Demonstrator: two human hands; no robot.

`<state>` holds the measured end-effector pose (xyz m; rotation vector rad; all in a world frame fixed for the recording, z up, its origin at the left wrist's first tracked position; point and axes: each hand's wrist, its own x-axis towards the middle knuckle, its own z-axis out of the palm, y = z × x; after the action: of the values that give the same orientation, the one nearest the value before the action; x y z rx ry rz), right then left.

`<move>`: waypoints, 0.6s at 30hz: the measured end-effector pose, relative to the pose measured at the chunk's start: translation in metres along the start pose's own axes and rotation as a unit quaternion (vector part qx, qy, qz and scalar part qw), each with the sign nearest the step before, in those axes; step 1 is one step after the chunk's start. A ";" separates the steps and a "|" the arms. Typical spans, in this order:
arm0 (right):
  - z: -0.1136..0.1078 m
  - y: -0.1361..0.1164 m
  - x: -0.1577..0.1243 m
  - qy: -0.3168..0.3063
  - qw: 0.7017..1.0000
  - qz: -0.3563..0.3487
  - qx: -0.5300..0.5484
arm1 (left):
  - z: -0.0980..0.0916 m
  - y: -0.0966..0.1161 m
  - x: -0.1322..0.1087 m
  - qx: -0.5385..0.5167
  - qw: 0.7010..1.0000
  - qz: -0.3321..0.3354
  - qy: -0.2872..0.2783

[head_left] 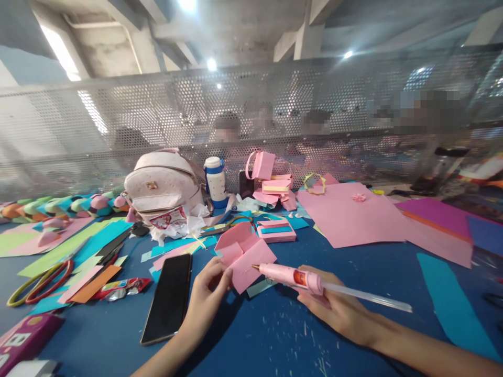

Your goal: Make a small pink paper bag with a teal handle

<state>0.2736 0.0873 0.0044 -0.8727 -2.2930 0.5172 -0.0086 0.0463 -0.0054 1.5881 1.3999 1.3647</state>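
Observation:
Between thumb and fingers, my left hand [212, 285] grips a folded pink paper piece [253, 264], shaped like a small open envelope and held above the blue table. My right hand [334, 303] is closed around a pink hot glue gun [293, 276]. A clear glue stick [369, 296] sticks out of its back end. The gun's metal nozzle points left, over the pink paper's flat face, where thin glue marks show; I cannot tell if it touches. Behind the paper lies a small pink paper box [276, 230] with a blue strip.
A black phone [167, 298] lies left of my left hand. Scissors [51, 277] and paper strips lie farther left. A pale backpack [165, 183], a white-and-blue bottle [216, 183] and pink paper boxes [277, 186] stand at the back. Large pink sheets [353, 220] cover the back right.

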 end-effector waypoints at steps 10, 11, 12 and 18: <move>-0.007 0.005 0.005 0.011 1.000 0.006 -0.005 | -0.001 0.001 0.001 -0.005 1.000 -0.010 0.009; -0.007 0.006 0.005 0.011 1.000 0.006 -0.007 | -0.001 0.001 0.001 -0.005 1.000 -0.009 0.009; -0.008 0.007 0.005 0.010 1.000 0.005 -0.008 | -0.001 0.001 0.001 -0.006 1.000 -0.007 0.010; -0.009 0.006 0.008 0.042 0.999 0.008 -0.007 | -0.002 0.002 0.003 -0.011 1.000 -0.005 0.014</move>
<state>0.2779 0.0982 0.0105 -0.9045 -2.2185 0.4634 -0.0097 0.0478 -0.0019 1.5516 1.4032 1.3961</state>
